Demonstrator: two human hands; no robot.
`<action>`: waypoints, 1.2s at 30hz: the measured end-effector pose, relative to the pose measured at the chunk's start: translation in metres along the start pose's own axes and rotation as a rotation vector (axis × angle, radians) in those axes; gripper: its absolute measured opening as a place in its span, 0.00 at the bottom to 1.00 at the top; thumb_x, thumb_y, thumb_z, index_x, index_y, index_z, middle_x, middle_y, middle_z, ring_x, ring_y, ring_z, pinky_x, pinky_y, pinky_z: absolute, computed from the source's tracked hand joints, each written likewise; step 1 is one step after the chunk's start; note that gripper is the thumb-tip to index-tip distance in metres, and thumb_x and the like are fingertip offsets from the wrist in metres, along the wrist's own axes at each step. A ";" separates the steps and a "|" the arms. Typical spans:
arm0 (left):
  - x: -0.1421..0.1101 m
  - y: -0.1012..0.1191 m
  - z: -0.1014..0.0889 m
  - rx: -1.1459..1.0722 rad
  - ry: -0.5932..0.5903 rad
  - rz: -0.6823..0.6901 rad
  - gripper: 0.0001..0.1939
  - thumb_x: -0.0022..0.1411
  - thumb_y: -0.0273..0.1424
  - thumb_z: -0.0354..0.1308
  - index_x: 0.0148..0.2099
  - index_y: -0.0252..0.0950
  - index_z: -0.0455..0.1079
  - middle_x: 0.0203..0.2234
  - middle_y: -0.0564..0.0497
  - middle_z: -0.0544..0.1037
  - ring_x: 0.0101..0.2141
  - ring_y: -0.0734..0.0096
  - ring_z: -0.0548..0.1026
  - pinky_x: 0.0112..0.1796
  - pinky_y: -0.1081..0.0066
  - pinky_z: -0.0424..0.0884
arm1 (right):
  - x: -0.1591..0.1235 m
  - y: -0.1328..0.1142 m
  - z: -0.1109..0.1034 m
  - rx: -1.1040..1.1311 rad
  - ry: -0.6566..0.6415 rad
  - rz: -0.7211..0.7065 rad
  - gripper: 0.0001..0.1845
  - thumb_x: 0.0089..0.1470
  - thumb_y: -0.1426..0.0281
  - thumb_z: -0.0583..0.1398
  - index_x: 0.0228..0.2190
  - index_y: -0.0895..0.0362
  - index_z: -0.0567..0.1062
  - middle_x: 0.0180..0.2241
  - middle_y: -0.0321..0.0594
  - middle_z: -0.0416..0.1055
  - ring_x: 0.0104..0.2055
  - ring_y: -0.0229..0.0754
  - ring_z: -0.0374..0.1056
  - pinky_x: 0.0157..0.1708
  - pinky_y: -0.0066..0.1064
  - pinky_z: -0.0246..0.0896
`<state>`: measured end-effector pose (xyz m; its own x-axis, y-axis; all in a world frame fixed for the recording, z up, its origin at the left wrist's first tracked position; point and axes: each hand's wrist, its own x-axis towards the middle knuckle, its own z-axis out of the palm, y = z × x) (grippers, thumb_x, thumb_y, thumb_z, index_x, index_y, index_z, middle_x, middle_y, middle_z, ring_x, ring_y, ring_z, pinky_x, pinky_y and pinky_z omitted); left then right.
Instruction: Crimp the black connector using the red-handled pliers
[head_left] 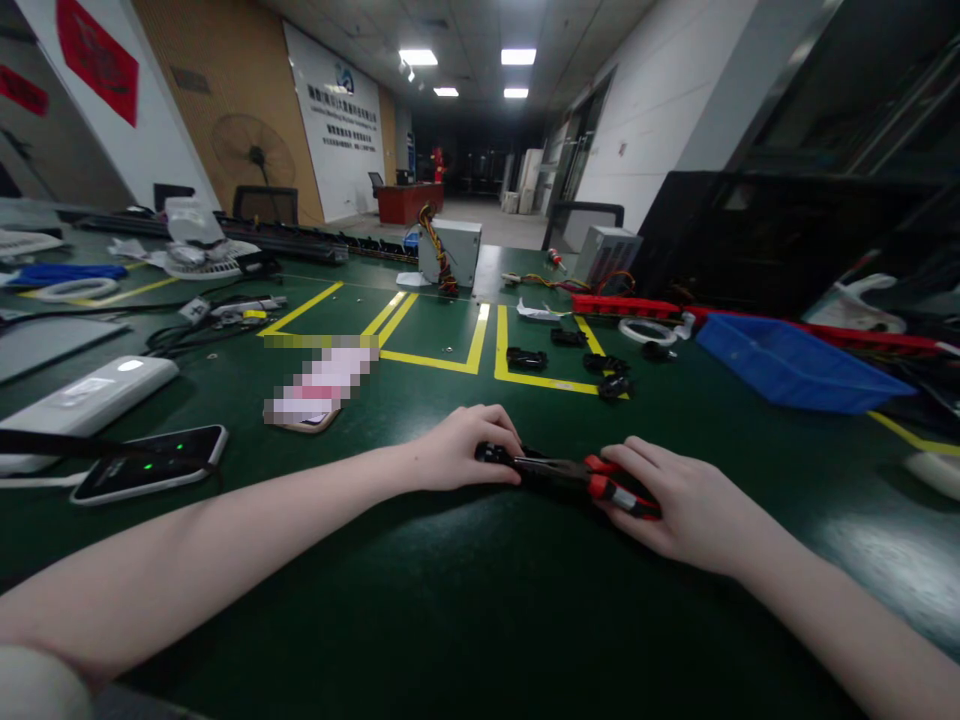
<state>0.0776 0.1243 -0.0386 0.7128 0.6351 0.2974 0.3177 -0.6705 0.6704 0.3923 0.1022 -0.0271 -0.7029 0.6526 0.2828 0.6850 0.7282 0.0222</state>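
Observation:
My left hand (474, 446) pinches a small black part (495, 453) just above the green table; its exact kind is too dark to make out. My right hand (675, 500) is wrapped round the red and black handles of a pair of pliers (619, 490). The narrow metal jaws point left and reach the black part by my left fingertips. Whether the jaws grip it, I cannot tell. Several similar black parts (527, 358) lie beyond my hands, in and around a yellow-taped square.
A blue tray (795, 365) stands at right, beside a red strip (637, 308). A partly blurred-out phone (322, 385) lies left of centre. Nearer left are a black device with green lights (154, 462) and a white box (90, 400). A metal power supply (459, 250) stands at the back.

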 end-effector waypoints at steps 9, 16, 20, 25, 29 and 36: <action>0.000 0.003 -0.001 0.030 -0.020 -0.026 0.08 0.64 0.32 0.68 0.45 0.37 0.79 0.47 0.48 0.75 0.47 0.62 0.74 0.50 0.60 0.69 | -0.004 0.010 -0.006 0.023 -0.039 0.016 0.18 0.56 0.61 0.60 0.46 0.55 0.73 0.39 0.45 0.75 0.32 0.43 0.74 0.28 0.32 0.68; 0.000 0.001 0.000 0.037 -0.009 0.004 0.08 0.64 0.34 0.68 0.45 0.37 0.79 0.46 0.47 0.75 0.47 0.62 0.74 0.49 0.60 0.69 | -0.002 0.005 -0.008 0.027 -0.015 -0.001 0.16 0.59 0.60 0.59 0.45 0.56 0.73 0.37 0.44 0.75 0.31 0.43 0.73 0.28 0.32 0.68; 0.000 -0.002 0.001 0.044 -0.004 -0.001 0.08 0.64 0.34 0.68 0.45 0.37 0.79 0.47 0.47 0.75 0.48 0.61 0.74 0.50 0.59 0.69 | 0.000 -0.003 -0.008 0.002 0.016 -0.007 0.19 0.60 0.54 0.60 0.44 0.56 0.73 0.36 0.45 0.75 0.30 0.43 0.73 0.27 0.32 0.67; 0.000 -0.004 0.002 0.045 -0.002 0.013 0.09 0.64 0.35 0.68 0.45 0.37 0.79 0.46 0.47 0.75 0.48 0.61 0.74 0.51 0.59 0.69 | 0.000 -0.005 -0.005 -0.013 0.026 -0.018 0.20 0.62 0.54 0.58 0.46 0.56 0.72 0.37 0.45 0.74 0.30 0.42 0.73 0.27 0.31 0.67; 0.000 -0.002 0.001 0.050 -0.002 0.012 0.08 0.65 0.34 0.67 0.45 0.37 0.79 0.46 0.47 0.75 0.47 0.61 0.74 0.50 0.60 0.68 | 0.000 -0.001 -0.007 -0.022 0.009 -0.033 0.20 0.63 0.54 0.57 0.46 0.57 0.73 0.37 0.46 0.74 0.30 0.42 0.73 0.28 0.32 0.67; -0.001 0.000 0.000 0.059 -0.016 -0.008 0.09 0.65 0.34 0.67 0.45 0.38 0.79 0.47 0.48 0.74 0.48 0.61 0.73 0.50 0.59 0.68 | -0.002 0.006 -0.011 0.020 -0.006 -0.027 0.18 0.61 0.56 0.58 0.45 0.56 0.73 0.38 0.46 0.75 0.31 0.42 0.73 0.28 0.32 0.66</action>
<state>0.0772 0.1237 -0.0387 0.7201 0.6346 0.2807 0.3593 -0.6871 0.6316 0.3999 0.1030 -0.0166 -0.7222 0.6341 0.2763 0.6621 0.7494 0.0109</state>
